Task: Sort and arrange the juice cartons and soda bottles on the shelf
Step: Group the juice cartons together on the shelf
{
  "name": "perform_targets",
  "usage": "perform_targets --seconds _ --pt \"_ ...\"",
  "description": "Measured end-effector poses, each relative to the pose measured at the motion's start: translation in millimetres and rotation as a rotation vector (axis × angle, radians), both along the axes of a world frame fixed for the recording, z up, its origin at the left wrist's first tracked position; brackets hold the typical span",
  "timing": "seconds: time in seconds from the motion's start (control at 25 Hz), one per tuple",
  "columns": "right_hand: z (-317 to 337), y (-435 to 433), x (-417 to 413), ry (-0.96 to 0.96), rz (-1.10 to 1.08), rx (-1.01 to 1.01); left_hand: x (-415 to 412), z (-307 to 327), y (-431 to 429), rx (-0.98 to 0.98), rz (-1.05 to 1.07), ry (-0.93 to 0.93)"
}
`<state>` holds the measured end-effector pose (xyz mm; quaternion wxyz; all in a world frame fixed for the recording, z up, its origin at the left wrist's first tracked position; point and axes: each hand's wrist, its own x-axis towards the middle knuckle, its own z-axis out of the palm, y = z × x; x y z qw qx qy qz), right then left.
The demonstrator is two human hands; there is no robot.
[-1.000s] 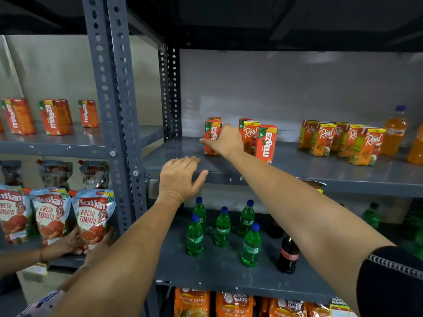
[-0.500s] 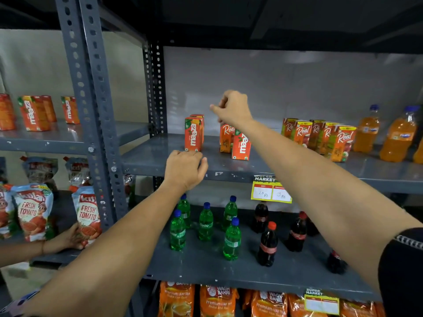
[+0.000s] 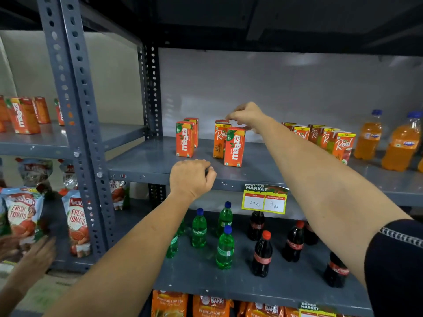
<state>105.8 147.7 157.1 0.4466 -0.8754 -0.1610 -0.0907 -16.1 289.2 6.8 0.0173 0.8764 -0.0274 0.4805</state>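
On the grey middle shelf a pair of orange Maaza cartons stands at the left. Right of them a Real carton stands just behind a lone Maaza carton. My right hand reaches over these two, its fingertips pinched on the Real carton's top. My left hand is curled over the shelf's front edge. Further right stand several Real cartons and orange soda bottles. Green soda bottles and cola bottles stand mixed on the shelf below.
A perforated steel post separates this bay from the left one, which holds more Maaza cartons and tomato pouches. Another person's hand works at those pouches. A yellow price tag hangs on the shelf edge. Tea packs fill the bottom.
My right hand left the left Maaza cartons, rose, then came down onto the Real carton's top. My left hand's fingers curled tighter on the shelf edge. My view shifted right.
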Motion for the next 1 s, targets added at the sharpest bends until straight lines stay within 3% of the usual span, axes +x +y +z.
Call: perform_targets --seconds 0.32,0.76,1.0 --pt "1.8 2.7 11.5 0.176 0.096 -0.139 1.1 -2.3 -1.1 -0.021 0.009 -0.034" --pt "23.3 -63.6 2.4 0.002 0.078 -0.104 -2.4 2.0 -2.6 0.003 0.022 0.054" --pt "30.1 -153.1 -4.8 0.022 0.032 -0.442 2.1 4.9 -27.5 0.115 -0.077 -0.002"
